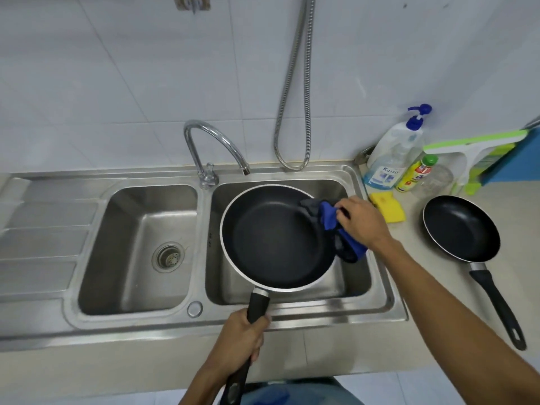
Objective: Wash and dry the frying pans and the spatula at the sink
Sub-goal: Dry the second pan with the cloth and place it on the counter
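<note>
Frying pan (pixel 274 238) hangs over the right basin of the sink (pixel 140 320), the left hand (pixel 242 337) in a closed grip round its handle (pixel 258 305). The right hand (pixel 362 220) has a curled grip on a blue cloth (pixel 330 217) at the pan's rim; a smaller pan (pixel 460 228) lies on the table (pixel 438 287) right of the sink.

The beige counter (pixel 336 352) holds a steel double sink (pixel 87 182). To its right sit a small black frying pan (pixel 461 229), a yellow sponge (pixel 388 206), and behind them a pump bottle (pixel 391 159), a yellow bottle (pixel 416 173) and a squeegee (pixel 473 144).
</note>
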Demonstrator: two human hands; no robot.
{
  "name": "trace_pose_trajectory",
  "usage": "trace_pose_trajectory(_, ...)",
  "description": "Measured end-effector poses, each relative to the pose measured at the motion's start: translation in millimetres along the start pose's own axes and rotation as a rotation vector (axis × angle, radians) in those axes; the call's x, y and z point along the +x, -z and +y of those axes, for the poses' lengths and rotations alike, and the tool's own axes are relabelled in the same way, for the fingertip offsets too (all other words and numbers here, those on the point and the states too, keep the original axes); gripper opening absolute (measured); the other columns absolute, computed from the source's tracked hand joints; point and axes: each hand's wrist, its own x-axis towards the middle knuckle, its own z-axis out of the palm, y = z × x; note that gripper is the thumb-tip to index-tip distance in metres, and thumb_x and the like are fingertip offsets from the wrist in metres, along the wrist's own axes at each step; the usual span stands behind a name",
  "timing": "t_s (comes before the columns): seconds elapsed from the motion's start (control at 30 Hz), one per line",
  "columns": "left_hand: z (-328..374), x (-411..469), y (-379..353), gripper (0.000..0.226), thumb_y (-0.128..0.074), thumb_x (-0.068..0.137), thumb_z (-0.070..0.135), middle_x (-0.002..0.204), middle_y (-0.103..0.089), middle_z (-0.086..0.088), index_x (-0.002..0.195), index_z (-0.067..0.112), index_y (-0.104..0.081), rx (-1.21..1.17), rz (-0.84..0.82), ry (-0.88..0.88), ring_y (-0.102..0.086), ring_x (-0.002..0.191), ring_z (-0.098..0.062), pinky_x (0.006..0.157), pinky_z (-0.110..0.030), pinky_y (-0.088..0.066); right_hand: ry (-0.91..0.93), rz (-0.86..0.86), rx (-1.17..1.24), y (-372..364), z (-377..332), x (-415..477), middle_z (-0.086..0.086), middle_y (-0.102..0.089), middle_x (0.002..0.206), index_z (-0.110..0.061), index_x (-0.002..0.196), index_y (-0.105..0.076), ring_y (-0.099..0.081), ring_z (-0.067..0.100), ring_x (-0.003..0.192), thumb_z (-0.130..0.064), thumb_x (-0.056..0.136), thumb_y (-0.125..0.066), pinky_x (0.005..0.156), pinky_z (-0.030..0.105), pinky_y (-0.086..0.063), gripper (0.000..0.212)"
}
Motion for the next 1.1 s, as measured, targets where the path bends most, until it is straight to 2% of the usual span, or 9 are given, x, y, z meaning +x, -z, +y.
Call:
trace_pose_trajectory(0.2,-10,0,14,0.034,-0.061,0.099,0.016,0.047,-0.039,-0.007,0.072,0.011,-0.042,-0.014,-0.019,0.014,-0.036,0.035,-0.018,0.04,-0.024,-0.032,-0.233,0.188,0.063,16,13,-5,0.014,-0.066,0.109,-0.015,0.112,-0.068,-0.062,0.038,0.096,-0.025,0.095,-0.057,0.082,0.042,-0.05,0.023)
trace_pose_trajectory(0.47,-12,14,-6,0.038,-0.06,0.099,0.015,0.045,-0.043,-0.007,0.065,0.011,-0.044,0.0,0.018,-0.044,-0.04,0.038,-0.02,0.047,-0.029,-0.036,-0.483,0.268,-0.055,36,91,-132,0.017,-0.065,0.106,-0.01,0.11,-0.068,-0.063,0.041,0.089,-0.021,0.095,-0.06,0.075,0.045,-0.053,0.02)
trace_pose_trajectory(0.6,-7,17,-29,0.041,-0.061,0.099,0.018,0.044,-0.045,-0.005,0.062,0.011,-0.046,-0.007,0.014,-0.069,-0.043,0.038,-0.02,0.05,-0.031,-0.039,-0.548,0.187,-0.117,0,132,-184,0.016,-0.066,0.118,-0.012,0.117,-0.065,-0.061,0.041,0.095,-0.025,0.096,-0.056,0.082,0.048,-0.052,0.026)
trace_pose_trajectory(0.67,-5,17,-40,0.041,-0.061,0.1,0.02,0.044,-0.046,-0.004,0.063,0.012,-0.046,-0.001,0.014,-0.069,-0.044,0.038,-0.019,0.05,-0.031,-0.04,-0.564,0.066,-0.089,-29,146,-200,0.015,-0.055,0.141,-0.016,0.134,-0.057,-0.057,0.045,0.112,-0.034,0.098,-0.051,0.093,0.053,-0.049,0.04)
trace_pose_trajectory(0.73,-5,17,-51,0.04,-0.061,0.1,0.021,0.045,-0.046,-0.003,0.064,0.012,-0.047,0.007,0.022,-0.061,-0.044,0.038,-0.018,0.048,-0.03,-0.041,-0.631,-0.004,-0.1,-53,151,-208,0.01,-0.04,0.156,-0.023,0.147,-0.046,-0.051,0.049,0.12,-0.042,0.102,-0.045,0.094,0.058,-0.047,0.049)
trace_pose_trajectory(0.87,-6,18,-81,0.035,-0.06,0.101,0.018,0.046,-0.046,-0.002,0.069,0.012,-0.048,0.0,0.052,-0.068,-0.044,0.039,-0.015,0.046,-0.029,-0.04,-0.607,0.013,-0.173,-61,150,-207,0.013,-0.041,0.155,-0.022,0.147,-0.049,-0.053,0.052,0.113,-0.051,0.1,-0.035,0.086,0.059,-0.05,0.057)
trace_pose_trajectory(0.93,-7,17,-101,0.033,-0.059,0.101,0.017,0.048,-0.046,-0.001,0.071,0.012,-0.048,-0.027,0.068,-0.069,-0.044,0.04,-0.014,0.045,-0.029,-0.04,-0.592,-0.008,-0.183,-58,153,-207,0.013,-0.04,0.155,-0.023,0.147,-0.048,-0.051,0.053,0.116,-0.055,0.097,-0.029,0.089,0.061,-0.049,0.062)
trace_pose_trajectory(1.0,-9,15,-121,0.03,-0.059,0.102,0.018,0.049,-0.046,-0.001,0.073,0.013,-0.05,-0.052,0.091,-0.061,-0.044,0.042,-0.014,0.045,-0.028,-0.04,-0.636,-0.073,-0.168,-54,151,-206,0.011,-0.028,0.162,-0.026,0.154,-0.037,-0.039,0.054,0.132,-0.053,0.1,-0.037,0.101,0.068,-0.04,0.06)
trace_pose_trajectory(1.1,-9,17,-145,0.032,-0.059,0.101,0.015,0.049,-0.044,0.0,0.071,0.014,-0.048,-0.099,0.142,-0.068,-0.042,0.043,-0.016,0.044,-0.027,-0.038,-0.595,0.022,-0.183,-34,133,-200,0.022,-0.021,0.162,-0.021,0.156,-0.03,-0.029,0.057,0.139,-0.047,0.094,-0.056,0.105,0.069,-0.032,0.072)
